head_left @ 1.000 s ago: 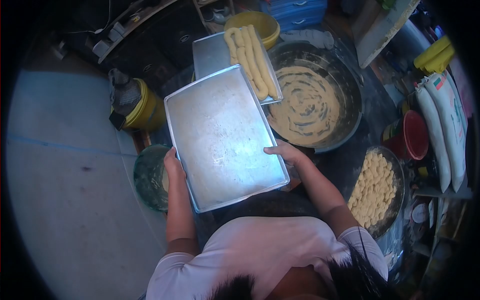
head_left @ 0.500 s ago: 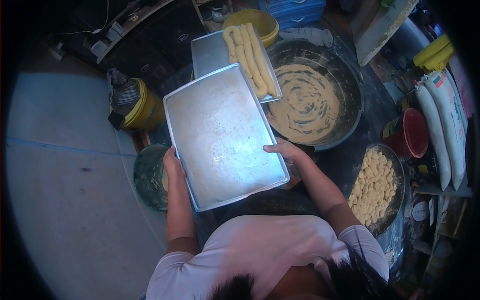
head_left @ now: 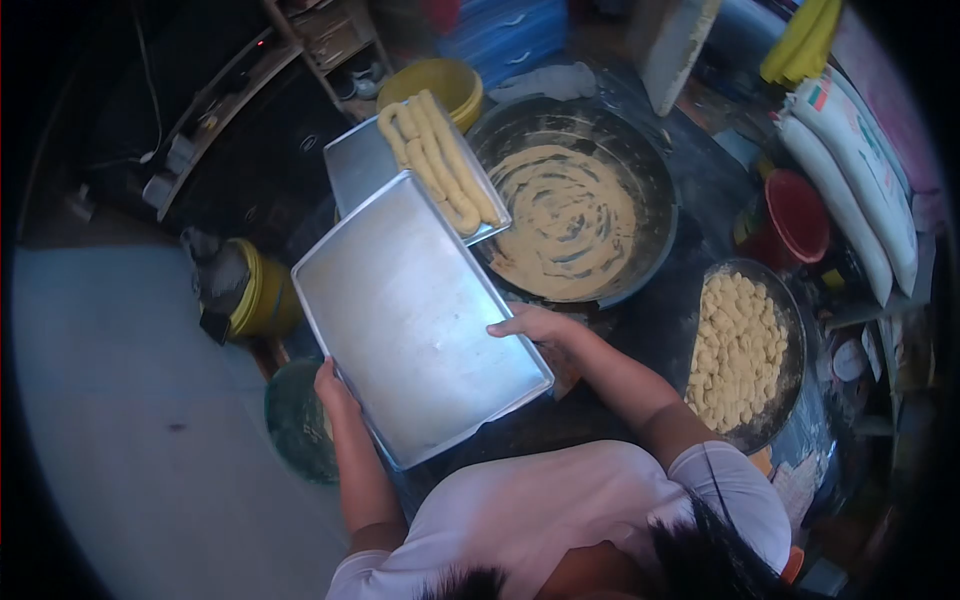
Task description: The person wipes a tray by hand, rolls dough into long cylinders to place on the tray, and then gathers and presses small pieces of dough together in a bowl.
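A bare metal baking tray (head_left: pixel 415 315) is held between both my hands, tilted in front of my body. My left hand (head_left: pixel 335 388) grips its left edge, with the fingers partly hidden beneath. On the right edge, my right hand (head_left: pixel 530 325) has its thumb over the rim and its fingers out of sight underneath. Just beyond lies a second metal tray (head_left: pixel 355 165) bearing several long dough ropes (head_left: pixel 440 165). The held tray overlaps the near corner of that second tray.
A wide dark basin (head_left: pixel 655 190) with a floury coating stands ahead. Right of me, a round pan (head_left: pixel 795 370) holds many small dough pieces (head_left: pixel 740 350). A green basin (head_left: pixel 290 425) and yellow bucket (head_left: pixel 265 300) are at left. A red bucket (head_left: pixel 798 215) and white sacks (head_left: pixel 850 180) stand at right.
My view has shifted, so the surroundings sit further left and mostly lower in the picture. Both hands still hold the same tray, with little change in its position relative to me.
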Tool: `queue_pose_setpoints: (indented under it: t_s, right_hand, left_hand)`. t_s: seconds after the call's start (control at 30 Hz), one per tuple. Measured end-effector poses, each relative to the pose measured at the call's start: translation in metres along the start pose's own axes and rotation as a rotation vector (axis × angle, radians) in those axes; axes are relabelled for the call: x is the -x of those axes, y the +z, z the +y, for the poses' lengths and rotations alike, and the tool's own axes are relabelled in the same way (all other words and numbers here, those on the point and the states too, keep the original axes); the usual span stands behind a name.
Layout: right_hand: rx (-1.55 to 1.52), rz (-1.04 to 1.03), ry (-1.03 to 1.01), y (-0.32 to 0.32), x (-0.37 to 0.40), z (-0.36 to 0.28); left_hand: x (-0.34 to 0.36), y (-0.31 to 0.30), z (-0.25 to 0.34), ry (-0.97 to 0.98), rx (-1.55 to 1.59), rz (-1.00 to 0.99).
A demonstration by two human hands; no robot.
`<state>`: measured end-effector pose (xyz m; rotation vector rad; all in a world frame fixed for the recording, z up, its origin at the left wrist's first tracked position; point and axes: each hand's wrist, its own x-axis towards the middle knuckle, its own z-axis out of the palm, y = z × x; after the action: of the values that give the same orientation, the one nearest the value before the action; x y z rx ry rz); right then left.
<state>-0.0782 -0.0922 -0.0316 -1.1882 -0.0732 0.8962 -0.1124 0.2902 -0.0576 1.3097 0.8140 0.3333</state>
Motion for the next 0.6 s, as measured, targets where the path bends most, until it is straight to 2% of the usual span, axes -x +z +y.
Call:
queue_pose_setpoints:
  t_s: [0.07, 0.17, 0.23, 0.33, 0.43, 0.5, 0.6]
  right_hand:
    - [-0.051, -0.039, -0.033, 0.008, 0.006, -0.003]
    - [0.014, 0.03, -0.001, 0.013, 0.014, -0.009]
    - [0.019, 0.018, 0.008, 0.011, 0.014, -0.008]
    - [-0.032, -0.004, 0.005, 0.007, 0.001, 0.008]
    - [0.034, 0.051, 0.039, 0.0, -0.004, 0.018]
    - [0.047, 0.045, -0.008, -0.004, -0.012, 0.026]
    - [-0.028, 0.008, -0.031, 0.006, 0.001, 0.009]
  left_hand:
    - [0.009, 0.0, 0.002, 0.007, -0.016, 0.004]
    - [0.019, 0.013, 0.012, -0.016, 0.022, -0.066]
    - [0.027, 0.01, 0.02, -0.102, 0.064, -0.032]
    - [0.012, -0.002, 0.008, 0.0, -0.008, -0.02]
    - [0.015, 0.001, 0.008, 0.009, -0.073, 0.019]
    - [0.022, 0.006, 0.014, -0.007, -0.048, 0.009]
    - [0.022, 0.006, 0.017, 0.012, -0.025, 0.005]
